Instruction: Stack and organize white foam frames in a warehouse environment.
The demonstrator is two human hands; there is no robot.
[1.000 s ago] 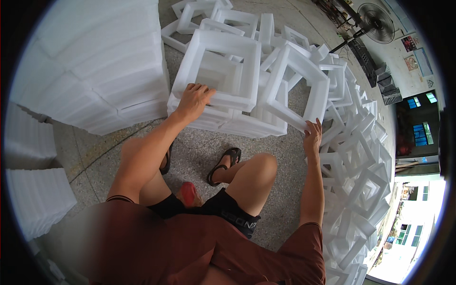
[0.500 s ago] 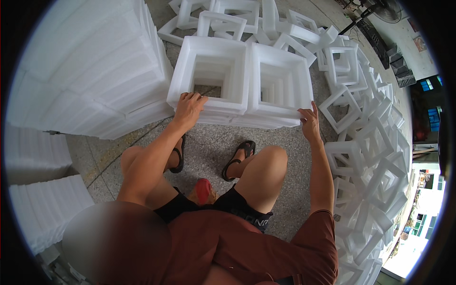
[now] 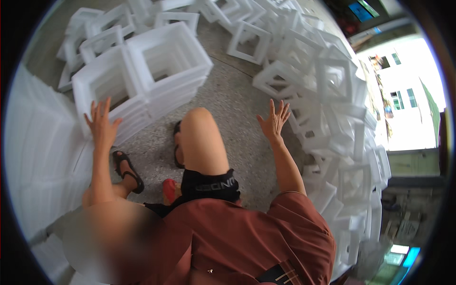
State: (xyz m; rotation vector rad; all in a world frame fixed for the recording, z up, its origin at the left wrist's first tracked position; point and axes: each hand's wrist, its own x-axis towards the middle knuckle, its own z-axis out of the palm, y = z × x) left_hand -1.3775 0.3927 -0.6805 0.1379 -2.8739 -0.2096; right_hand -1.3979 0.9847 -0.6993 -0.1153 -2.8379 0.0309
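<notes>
Foam everywhere: white slab stack (image 3: 38,161) on my left, loose pile of square frames (image 3: 332,95) on my right. Two stacked frame columns (image 3: 142,76) stand side by side on the speckled floor (image 3: 237,114) ahead. Left hand (image 3: 101,124), fingers spread, rests flat against the nearer column's corner. Right hand (image 3: 274,121) hangs open over the floor, fingers splayed, holding nothing, near the pile.

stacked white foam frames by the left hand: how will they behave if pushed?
The stacked foam frames are hollow white foam, so probably very light and apt to slide on the speckled floor. Loosely layered, the stack may shift or topple. The left hand touches its edge.
</notes>
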